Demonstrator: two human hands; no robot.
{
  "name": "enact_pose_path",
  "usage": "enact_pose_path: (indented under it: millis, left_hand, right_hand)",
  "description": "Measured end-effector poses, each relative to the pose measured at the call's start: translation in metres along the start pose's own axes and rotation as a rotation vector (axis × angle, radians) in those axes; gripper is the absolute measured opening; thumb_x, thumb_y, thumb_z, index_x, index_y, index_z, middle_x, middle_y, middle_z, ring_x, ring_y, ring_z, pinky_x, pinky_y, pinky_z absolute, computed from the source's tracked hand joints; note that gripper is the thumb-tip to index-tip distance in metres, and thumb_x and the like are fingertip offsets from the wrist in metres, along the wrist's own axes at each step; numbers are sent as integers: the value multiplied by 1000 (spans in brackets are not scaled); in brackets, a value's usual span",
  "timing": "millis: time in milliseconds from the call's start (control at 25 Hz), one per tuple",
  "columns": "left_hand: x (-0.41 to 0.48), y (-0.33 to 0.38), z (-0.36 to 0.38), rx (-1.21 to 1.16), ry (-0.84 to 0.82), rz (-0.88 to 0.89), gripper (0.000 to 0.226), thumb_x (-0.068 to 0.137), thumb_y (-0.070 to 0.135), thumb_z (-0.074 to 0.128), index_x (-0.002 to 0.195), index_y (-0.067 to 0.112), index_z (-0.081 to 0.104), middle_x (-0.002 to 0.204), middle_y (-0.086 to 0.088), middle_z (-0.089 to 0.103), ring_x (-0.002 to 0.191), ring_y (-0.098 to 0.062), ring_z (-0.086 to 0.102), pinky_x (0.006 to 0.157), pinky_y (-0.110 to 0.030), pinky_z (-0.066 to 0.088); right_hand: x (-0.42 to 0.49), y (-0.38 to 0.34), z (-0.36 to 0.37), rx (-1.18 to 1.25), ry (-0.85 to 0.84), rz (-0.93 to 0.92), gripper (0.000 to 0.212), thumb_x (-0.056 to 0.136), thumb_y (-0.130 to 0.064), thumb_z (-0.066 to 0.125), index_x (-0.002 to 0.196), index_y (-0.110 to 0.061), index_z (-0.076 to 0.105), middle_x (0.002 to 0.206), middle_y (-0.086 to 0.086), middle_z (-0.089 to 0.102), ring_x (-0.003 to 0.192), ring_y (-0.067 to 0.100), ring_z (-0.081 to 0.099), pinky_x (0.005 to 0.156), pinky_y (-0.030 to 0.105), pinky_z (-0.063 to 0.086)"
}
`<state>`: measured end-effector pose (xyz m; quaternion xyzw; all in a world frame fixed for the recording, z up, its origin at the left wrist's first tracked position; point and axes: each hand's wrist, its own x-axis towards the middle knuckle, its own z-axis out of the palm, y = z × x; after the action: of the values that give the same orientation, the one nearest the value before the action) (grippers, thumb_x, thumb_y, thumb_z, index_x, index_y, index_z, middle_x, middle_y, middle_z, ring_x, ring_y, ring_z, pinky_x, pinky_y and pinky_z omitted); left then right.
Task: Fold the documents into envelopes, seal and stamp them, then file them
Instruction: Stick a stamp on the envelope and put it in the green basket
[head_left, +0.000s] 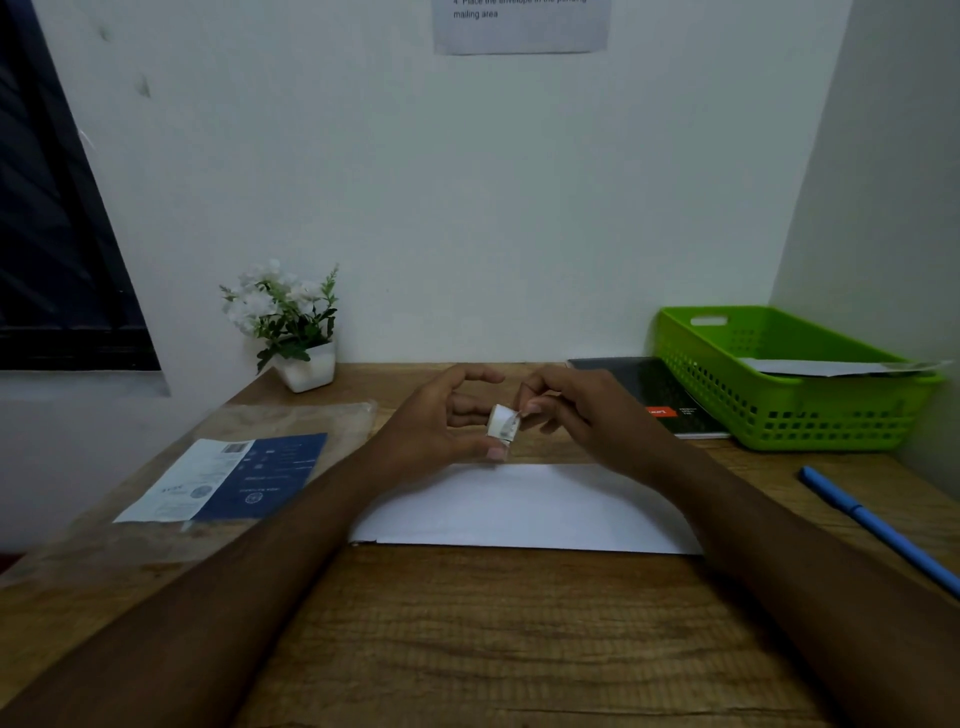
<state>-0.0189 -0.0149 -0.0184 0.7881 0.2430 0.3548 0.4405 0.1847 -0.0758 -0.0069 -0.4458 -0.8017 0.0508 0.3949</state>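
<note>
Stamp peeling at centre frame, just above the envelope.
Left hand (441, 415) pinches a small curled stamp sheet (502, 425) between thumb and fingers; right hand (576, 410) nips its loose corner, apparently lifting a stamp. White envelope (524, 512) lies flat on the table (493, 634) below, green basket (810, 423) at right. Pulling too sharply could tear the stamp, or let it fold and stick to itself or a fingertip.

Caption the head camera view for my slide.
Left hand and right hand pinch a small white piece, likely a stamp, over a white envelope.
</note>
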Motion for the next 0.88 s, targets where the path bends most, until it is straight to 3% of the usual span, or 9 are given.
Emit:
enact_pose_path:
  millis: [240, 400, 520, 600, 760, 880]
  left_hand:
    - [1, -1, -13, 12, 19, -1, 63, 60, -9, 81, 113, 15, 54, 105, -3, 70, 99, -12, 67, 80, -22, 54]
    - [2, -9, -48, 369, 111, 40, 46, 67, 12, 83, 108, 17, 63, 106, 5, 67, 97, -6, 63, 83, -24, 53]
    - [0, -24, -76, 477, 330, 57, 39, 74, 13, 77, 110, 18, 62, 109, 4, 63, 97, -7, 58, 82, -24, 48]
    - [-3, -36, -87, 503, 409, 54, 39, 77, 9, 74, 113, 15, 61, 112, 1, 59, 102, -15, 56, 87, -31, 46]
    - [-2, -56, -93, 682, 359, 63, 41, 79, 3, 70, 117, 8, 58, 114, -5, 52, 108, -18, 50, 90, -27, 38]
    - [1, -63, -92, 743, 381, 40, 43, 84, -4, 59, 126, 3, 52, 128, -15, 51, 119, -24, 47, 96, -25, 33]
  right_hand:
    - [-1, 5, 5, 288, 99, 113, 16, 96, -3, 49, 91, -13, 60, 91, 12, 69, 87, 24, 69, 71, 37, 60]
    - [-2, 12, 1, 426, 213, 202, 19, 92, 1, 55, 86, -15, 62, 86, 10, 71, 85, 21, 70, 67, 31, 59]
    - [-3, 15, 0, 412, 249, 233, 15, 86, -2, 65, 83, -17, 67, 85, 12, 74, 76, 21, 73, 63, 28, 58]
    - [-4, 16, -1, 379, 279, 224, 14, 81, -7, 72, 82, -21, 69, 81, 9, 74, 72, 21, 73, 62, 27, 57]
    - [-5, 17, -1, 310, 271, 204, 14, 76, -7, 78, 84, -17, 71, 81, 6, 75, 72, 19, 73, 64, 21, 56]
    - [-5, 18, -1, 262, 257, 215, 13, 75, -8, 79, 85, -13, 72, 80, 5, 74, 71, 17, 71, 66, 24, 56]
